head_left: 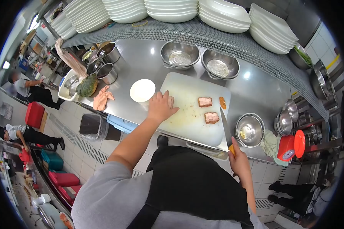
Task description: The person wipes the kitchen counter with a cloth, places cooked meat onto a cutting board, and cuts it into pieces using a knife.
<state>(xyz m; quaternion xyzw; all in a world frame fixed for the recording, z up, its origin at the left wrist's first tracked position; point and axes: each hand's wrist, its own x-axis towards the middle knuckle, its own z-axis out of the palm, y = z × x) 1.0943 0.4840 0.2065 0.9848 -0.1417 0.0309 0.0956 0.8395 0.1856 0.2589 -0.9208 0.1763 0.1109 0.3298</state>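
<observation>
My right hand point(239, 158) grips the yellow handle of a kitchen knife point(226, 128), its blade pointing away along the right edge of the white cutting board point(187, 86). At the board's left edge, my left hand point(162, 107) is closed over a piece of meat point(171, 100), mostly hidden under the fingers. A white round tub point(142, 90) stands right beside that hand. Two chunks of pork, one farther point(205, 102) and one nearer point(211, 118), lie on the board's right half. A small browned strip point(222, 102) lies near the knife tip.
Two steel colanders point(179, 55) sit behind the board; nested steel bowls point(249, 130) stand to the right, near a red scale point(286, 148). A pumpkin point(87, 85) and a pinkish cloth point(103, 98) are left. Stacked plates point(172, 9) fill the shelf above. Other people stand farther off.
</observation>
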